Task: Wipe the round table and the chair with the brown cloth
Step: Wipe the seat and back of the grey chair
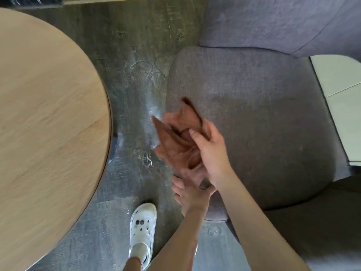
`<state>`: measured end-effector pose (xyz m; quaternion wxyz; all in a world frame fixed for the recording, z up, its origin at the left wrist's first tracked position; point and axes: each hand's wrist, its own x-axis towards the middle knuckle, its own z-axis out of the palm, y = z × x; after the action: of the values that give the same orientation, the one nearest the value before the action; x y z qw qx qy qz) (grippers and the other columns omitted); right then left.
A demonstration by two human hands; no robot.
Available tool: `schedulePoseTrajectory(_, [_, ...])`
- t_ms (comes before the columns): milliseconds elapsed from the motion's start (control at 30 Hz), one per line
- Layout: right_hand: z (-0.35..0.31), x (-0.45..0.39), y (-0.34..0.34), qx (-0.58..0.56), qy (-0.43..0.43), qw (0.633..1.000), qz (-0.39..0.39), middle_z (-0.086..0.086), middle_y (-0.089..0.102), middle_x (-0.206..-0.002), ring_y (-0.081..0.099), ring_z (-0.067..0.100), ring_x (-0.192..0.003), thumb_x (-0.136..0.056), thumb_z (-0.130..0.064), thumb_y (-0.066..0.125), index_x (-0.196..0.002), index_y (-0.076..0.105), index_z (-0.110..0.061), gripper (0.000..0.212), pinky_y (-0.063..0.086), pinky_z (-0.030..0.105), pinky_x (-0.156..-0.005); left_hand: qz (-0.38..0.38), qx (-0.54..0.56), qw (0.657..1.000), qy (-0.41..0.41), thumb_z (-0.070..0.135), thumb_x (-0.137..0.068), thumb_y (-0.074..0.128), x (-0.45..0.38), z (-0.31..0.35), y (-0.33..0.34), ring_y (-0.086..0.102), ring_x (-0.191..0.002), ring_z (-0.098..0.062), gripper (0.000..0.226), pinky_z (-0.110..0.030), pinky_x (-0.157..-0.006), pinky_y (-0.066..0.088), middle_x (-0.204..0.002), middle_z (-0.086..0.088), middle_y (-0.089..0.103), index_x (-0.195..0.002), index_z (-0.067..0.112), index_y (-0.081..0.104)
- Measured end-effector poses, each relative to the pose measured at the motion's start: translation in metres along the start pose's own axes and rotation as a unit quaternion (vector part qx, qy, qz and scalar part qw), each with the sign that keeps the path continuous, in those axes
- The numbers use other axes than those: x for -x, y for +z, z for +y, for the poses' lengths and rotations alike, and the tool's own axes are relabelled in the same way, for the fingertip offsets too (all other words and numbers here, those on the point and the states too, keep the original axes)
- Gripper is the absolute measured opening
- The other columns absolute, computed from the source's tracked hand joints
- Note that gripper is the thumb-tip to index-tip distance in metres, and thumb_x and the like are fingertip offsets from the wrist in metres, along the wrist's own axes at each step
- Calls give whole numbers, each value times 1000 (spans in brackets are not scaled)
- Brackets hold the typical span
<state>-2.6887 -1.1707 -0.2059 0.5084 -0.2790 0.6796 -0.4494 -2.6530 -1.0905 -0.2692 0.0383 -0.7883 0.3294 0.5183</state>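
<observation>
The brown cloth [176,137] is bunched and blurred, held in the air over the left front edge of the grey fabric chair seat [259,118]. My right hand [210,151] grips it from above, thumb pressed into the folds. My left hand [188,190] sits just below, fingers curled under the cloth's lower end, partly hidden by it and by my right wrist. The round light-wood table [48,114] fills the left side, apart from both hands.
Dark scuffed floor [132,85] runs between table and chair. My foot in a white clog [142,227] stands on it near the bottom. The chair's grey backrest [273,22] rises at the top right. A pale surface [340,98] lies at the right edge.
</observation>
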Motion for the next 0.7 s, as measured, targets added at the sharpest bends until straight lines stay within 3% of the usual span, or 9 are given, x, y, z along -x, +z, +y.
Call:
schedulePoseTrajectory(67, [-12,0,-40,-107,18,991,76,7,65,-99,60,24,-97,-86,-5,56,-99,62,-17,18,46,43,-94,-9,56,998,-20,36,-65,79,6,3,-6,20,-136,-33,118,-38,-109,24,-148,-14,12,-144,3,-1])
schedulePoseTrajectory(133, [-23,1,-69,-191,40,972,129,7,66,-101,62,27,-99,-90,-3,51,-96,62,-23,24,49,41,-93,-14,69,997,-22,38,-59,83,10,6,-12,21,-136,-34,127,-38,-111,22,-147,-16,15,-144,6,-6])
schedulePoseTrajectory(300, [-50,13,-110,-274,74,942,181,6,64,-105,62,24,-99,-93,-5,46,-95,61,-26,27,52,38,-88,-19,19,999,-29,39,-68,77,20,23,-34,19,-138,-34,115,-40,-113,19,-149,-18,15,-144,6,-2])
schedulePoseTrajectory(367, [-62,19,-114,-266,75,943,186,9,64,-109,62,26,-100,-93,-6,46,-97,61,-25,25,49,42,-92,15,-14,1000,21,39,-75,72,29,40,-46,17,-138,-33,103,-42,-110,23,-150,-16,15,-145,7,4])
schedulePoseTrajectory(433, [-78,25,-116,-252,55,948,187,10,63,-114,62,26,-103,-92,-7,48,-104,60,-24,24,50,41,-92,17,-11,994,109,37,-83,63,39,64,-57,22,-137,-32,80,-39,-111,23,-148,-16,25,-142,5,21])
schedulePoseTrajectory(500, [-97,32,-116,-227,29,954,194,9,64,-115,63,26,-104,-91,-7,51,-109,59,-21,24,53,38,-89,-99,77,978,164,34,-93,49,54,94,-66,43,-127,-24,50,-35,-108,30,-140,-13,46,-132,4,43])
schedulePoseTrajectory(567, [-116,38,-118,-196,24,960,197,11,65,-113,64,28,-103,-89,-9,54,-109,59,-19,23,53,41,-89,-267,191,933,150,34,-99,33,79,120,-76,53,-116,-17,40,-36,-104,37,-130,-6,58,-122,9,55])
schedulePoseTrajectory(633, [-133,40,-120,-151,13,968,202,14,64,-112,63,30,-104,-89,-9,56,-110,58,-16,23,51,44,-91,-327,290,889,134,39,-99,26,99,141,-84,55,-115,-15,44,-34,-103,39,-131,-5,57,-116,15,58])
schedulePoseTrajectory(700, [-150,42,-123,-106,-9,974,201,11,65,-111,62,28,-106,-89,-9,56,-114,57,-14,26,50,41,-92,-346,369,854,119,50,-96,24,111,159,-92,51,-123,-18,56,-36,-106,38,-137,-7,53,-127,13,52])
